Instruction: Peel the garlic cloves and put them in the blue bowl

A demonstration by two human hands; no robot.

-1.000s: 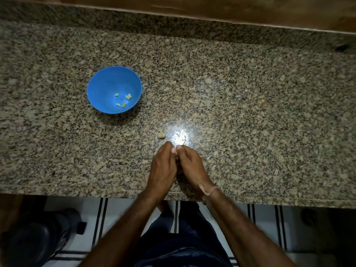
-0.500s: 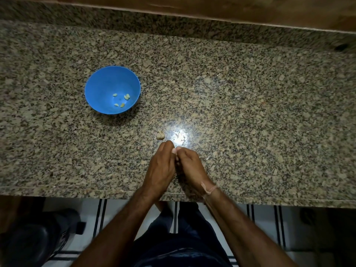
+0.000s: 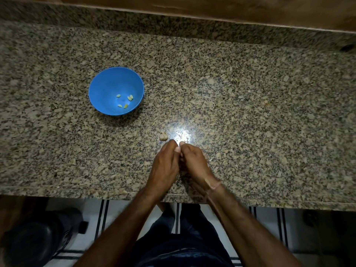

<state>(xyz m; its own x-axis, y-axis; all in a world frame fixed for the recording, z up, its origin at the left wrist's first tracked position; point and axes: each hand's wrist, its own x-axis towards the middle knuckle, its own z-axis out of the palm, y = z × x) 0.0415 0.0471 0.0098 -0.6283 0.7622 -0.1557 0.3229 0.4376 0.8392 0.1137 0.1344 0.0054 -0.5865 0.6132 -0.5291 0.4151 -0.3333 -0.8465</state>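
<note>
Garlic cloves (image 3: pixel 130 97) in bowl (image 3: pixel 109 83), left hand (image 3: pixel 163 166) touching right hand (image 3: pixel 194 164)

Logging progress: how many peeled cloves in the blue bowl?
4 cloves in the blue bowl: one mid-floor, one right of it (maybe two touching), two nearer the person. Left hand and right hand may hide another.

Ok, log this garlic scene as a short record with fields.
bowl: round blue plastic bowl, upright on speckled granite counter
inside: a few pale peeled garlic cloves
counter: small pale garlic lump just beyond the fingertips
hands: left hand and right hand meet fingertip to fingertip; contents hidden
</note>
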